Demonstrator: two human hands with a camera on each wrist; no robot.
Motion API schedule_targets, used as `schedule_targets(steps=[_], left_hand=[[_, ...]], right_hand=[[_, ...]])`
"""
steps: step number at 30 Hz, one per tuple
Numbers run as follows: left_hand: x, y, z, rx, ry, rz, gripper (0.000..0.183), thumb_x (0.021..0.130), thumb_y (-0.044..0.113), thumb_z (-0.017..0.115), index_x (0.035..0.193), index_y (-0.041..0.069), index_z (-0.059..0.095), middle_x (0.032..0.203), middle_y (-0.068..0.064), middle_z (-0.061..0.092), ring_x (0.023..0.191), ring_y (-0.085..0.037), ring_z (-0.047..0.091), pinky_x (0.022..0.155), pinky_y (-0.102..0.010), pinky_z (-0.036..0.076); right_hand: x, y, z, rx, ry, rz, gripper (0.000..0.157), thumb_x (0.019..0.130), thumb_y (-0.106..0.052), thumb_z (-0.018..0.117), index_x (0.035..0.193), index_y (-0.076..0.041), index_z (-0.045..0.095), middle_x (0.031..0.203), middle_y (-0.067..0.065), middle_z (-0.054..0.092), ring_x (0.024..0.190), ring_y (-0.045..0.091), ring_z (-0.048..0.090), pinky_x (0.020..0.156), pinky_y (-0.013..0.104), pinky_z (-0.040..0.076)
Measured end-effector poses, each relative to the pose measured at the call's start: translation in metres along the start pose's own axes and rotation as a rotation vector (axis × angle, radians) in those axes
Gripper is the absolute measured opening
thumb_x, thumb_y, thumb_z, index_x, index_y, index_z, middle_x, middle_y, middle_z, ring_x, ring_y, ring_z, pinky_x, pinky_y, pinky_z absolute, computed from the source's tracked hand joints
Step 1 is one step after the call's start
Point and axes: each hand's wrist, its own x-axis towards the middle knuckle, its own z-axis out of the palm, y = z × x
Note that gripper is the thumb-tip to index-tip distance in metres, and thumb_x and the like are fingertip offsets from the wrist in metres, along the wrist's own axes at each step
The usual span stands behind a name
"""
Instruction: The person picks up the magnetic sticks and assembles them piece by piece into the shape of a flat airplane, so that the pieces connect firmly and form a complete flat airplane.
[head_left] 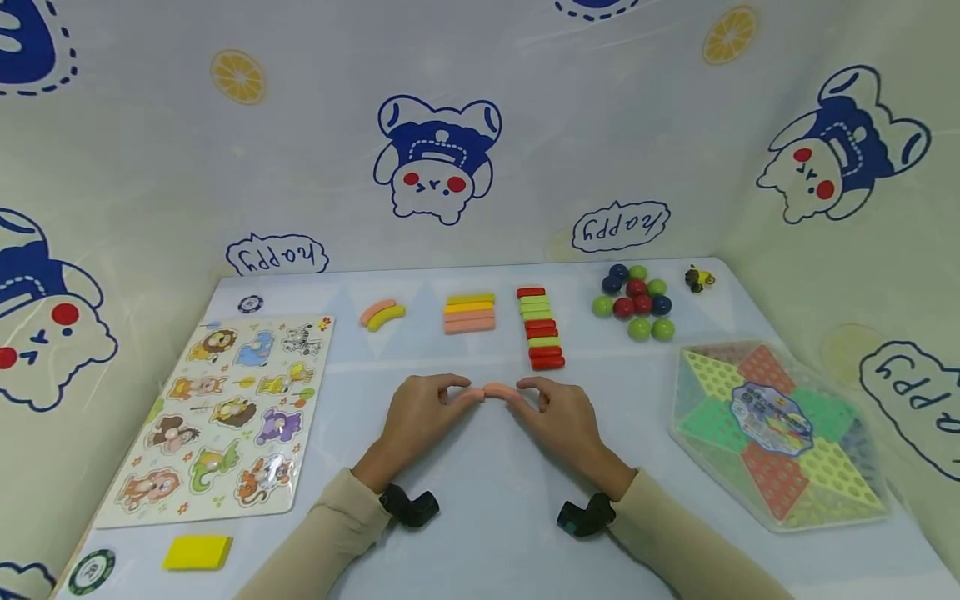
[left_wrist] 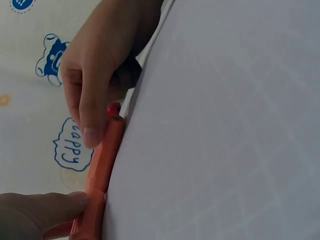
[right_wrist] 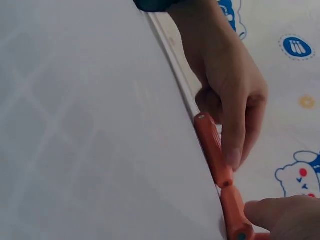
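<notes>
My left hand and right hand meet over the middle of the table in the head view. The left pinches a short pink plastic stick between thumb and finger. A second, curved pink stick is pinched by the right hand. The two sticks lie end to end, low at the tabletop, their tips meeting between the hands. The wrist views show them as orange-pink rods, the left stick and right stick, each with a small hole in its end.
Behind the hands lie curved sticks, a row of yellow and pink sticks, a red and green row and several coloured balls. An animal puzzle board and yellow block are left; a clear patterned case is right.
</notes>
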Motion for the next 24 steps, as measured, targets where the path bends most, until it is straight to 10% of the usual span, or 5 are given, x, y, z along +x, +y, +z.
schedule_targets(steps=[14,24], left_hand=[[0.002,-0.002,0.000,0.019,0.079,-0.014,0.026,0.077,0.046,0.073,0.077,0.021,0.072,0.042,0.011,0.034,0.037,-0.005,0.032,0.038,-0.026,0.026],[-0.002,-0.005,0.004,-0.055,0.064,-0.050,0.024,0.077,0.048,0.073,0.077,0.024,0.070,0.045,0.010,0.039,0.040,-0.007,0.037,0.039,-0.026,0.030]], right_hand=[[0.003,-0.010,0.006,0.015,0.017,-0.001,0.028,0.079,-0.051,0.069,0.083,-0.023,0.070,0.045,-0.007,0.032,0.040,0.009,0.031,0.039,0.025,0.021],[0.000,0.004,0.002,0.073,-0.058,-0.179,0.027,0.083,-0.045,0.067,0.097,-0.022,0.074,0.045,-0.013,0.029,0.042,0.005,0.027,0.042,0.024,0.021]])
